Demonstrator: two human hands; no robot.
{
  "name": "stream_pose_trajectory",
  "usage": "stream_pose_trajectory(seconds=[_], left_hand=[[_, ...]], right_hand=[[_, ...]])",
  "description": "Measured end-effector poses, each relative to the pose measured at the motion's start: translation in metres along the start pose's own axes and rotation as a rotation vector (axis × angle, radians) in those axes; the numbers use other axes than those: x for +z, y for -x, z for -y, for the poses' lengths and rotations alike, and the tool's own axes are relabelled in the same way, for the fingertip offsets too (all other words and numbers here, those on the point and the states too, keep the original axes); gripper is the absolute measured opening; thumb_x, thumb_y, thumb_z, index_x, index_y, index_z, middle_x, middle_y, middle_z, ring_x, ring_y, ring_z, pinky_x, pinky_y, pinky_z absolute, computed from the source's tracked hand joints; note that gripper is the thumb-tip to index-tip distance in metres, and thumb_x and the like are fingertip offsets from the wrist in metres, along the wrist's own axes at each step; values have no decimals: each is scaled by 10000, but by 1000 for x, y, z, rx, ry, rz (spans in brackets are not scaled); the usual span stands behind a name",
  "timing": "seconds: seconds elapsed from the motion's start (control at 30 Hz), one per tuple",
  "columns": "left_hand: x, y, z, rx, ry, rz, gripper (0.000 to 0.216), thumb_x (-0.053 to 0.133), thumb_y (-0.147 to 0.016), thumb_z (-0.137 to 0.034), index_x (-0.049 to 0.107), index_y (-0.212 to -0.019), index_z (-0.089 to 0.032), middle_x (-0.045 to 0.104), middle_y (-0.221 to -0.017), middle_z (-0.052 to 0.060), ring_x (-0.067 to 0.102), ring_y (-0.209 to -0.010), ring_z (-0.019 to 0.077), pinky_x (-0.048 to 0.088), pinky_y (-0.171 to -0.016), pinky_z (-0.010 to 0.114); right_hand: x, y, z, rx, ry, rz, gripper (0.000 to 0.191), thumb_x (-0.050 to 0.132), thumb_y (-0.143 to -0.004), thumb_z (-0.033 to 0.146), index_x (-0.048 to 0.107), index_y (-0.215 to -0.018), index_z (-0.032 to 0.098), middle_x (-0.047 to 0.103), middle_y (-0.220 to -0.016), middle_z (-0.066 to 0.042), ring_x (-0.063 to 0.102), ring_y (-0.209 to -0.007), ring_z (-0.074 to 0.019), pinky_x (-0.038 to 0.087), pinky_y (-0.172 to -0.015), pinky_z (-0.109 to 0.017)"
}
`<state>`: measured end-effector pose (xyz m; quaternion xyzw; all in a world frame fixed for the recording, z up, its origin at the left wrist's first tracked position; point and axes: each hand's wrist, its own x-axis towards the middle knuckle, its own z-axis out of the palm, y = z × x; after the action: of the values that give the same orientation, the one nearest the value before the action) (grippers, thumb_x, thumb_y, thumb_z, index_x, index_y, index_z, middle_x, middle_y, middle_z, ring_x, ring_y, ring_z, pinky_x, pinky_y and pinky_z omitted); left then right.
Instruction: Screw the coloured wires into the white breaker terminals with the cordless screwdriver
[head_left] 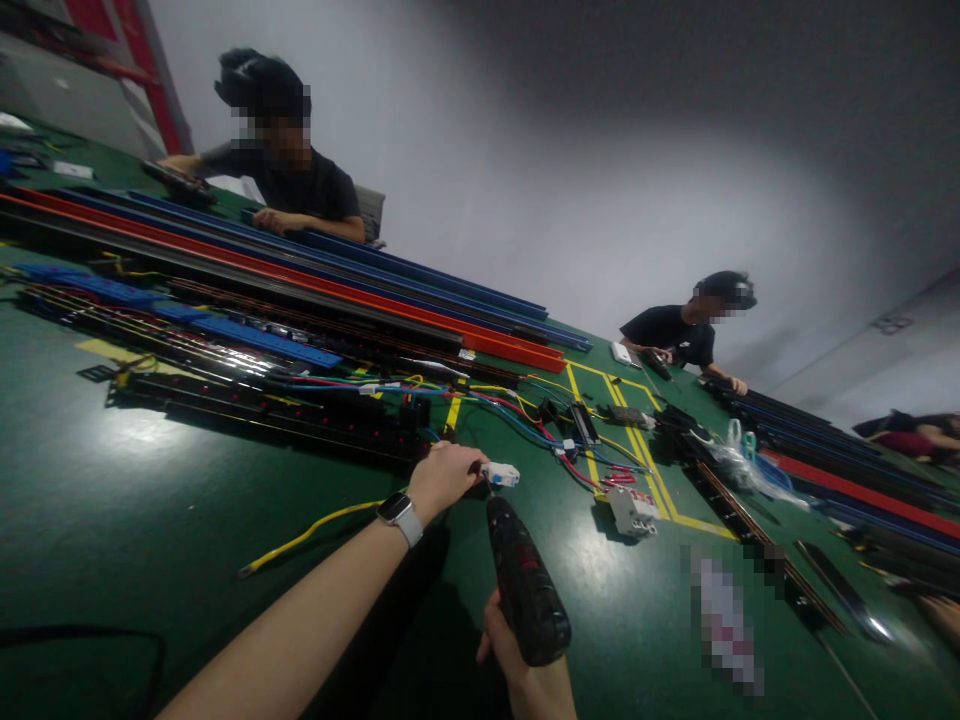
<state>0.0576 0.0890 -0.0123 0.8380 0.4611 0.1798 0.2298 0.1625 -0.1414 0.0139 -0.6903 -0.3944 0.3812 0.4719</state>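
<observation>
My left hand [446,478], with a watch at the wrist, is closed on a small white electrical block [501,474] that has a blue part. My right hand [525,665] grips a black power screwdriver [529,580] from below. The screwdriver's tip meets the near end of the white block, beside my left fingertips; the exact contact is too small to make out. A yellow wire [322,525] with a bare lug end lies left of my left wrist. To the right stands a grey circuit breaker [631,510] with orange terminals and wires running to it.
Red, blue and yellow wires [510,400] cross the green table [420,630]. Black rails with red dots [285,410] and long blue and orange channels [510,345] lie behind. Two people, one at a far-left spot [300,180] and one at right [679,325], work across the table.
</observation>
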Motion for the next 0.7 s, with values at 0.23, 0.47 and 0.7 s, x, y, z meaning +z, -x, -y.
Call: stream_pose_trajectory(seconds=[0.23,0.47,0.7], left_hand=[[-1,2,-1,17,11,-10,238,631,-899,-356,752,-1099,-401,770,-1042,-8,667,-1014,208,442,-964,319],[-3,1,-2,12,9,-8,246,642,-888,-344,756,-1101,-390,771,-1038,0,664,-1023,209,446,-957,312],[-2,1,-2,24,-15,9,244,636,-902,-368,758,-1111,-392,767,-1028,8,665,-1014,212,439,-970,320]], right_hand=[[-1,-1,-3,3,-8,11,565,713,-765,735,701,-869,179,630,-563,11,602,-586,-193,477,-672,-313],[-1,0,-2,5,-4,17,546,721,-768,724,690,-821,182,632,-571,6,604,-598,-190,490,-682,-311],[3,1,-2,9,-41,-3,604,735,-746,738,681,-931,165,623,-575,14,588,-564,-177,493,-638,-298]])
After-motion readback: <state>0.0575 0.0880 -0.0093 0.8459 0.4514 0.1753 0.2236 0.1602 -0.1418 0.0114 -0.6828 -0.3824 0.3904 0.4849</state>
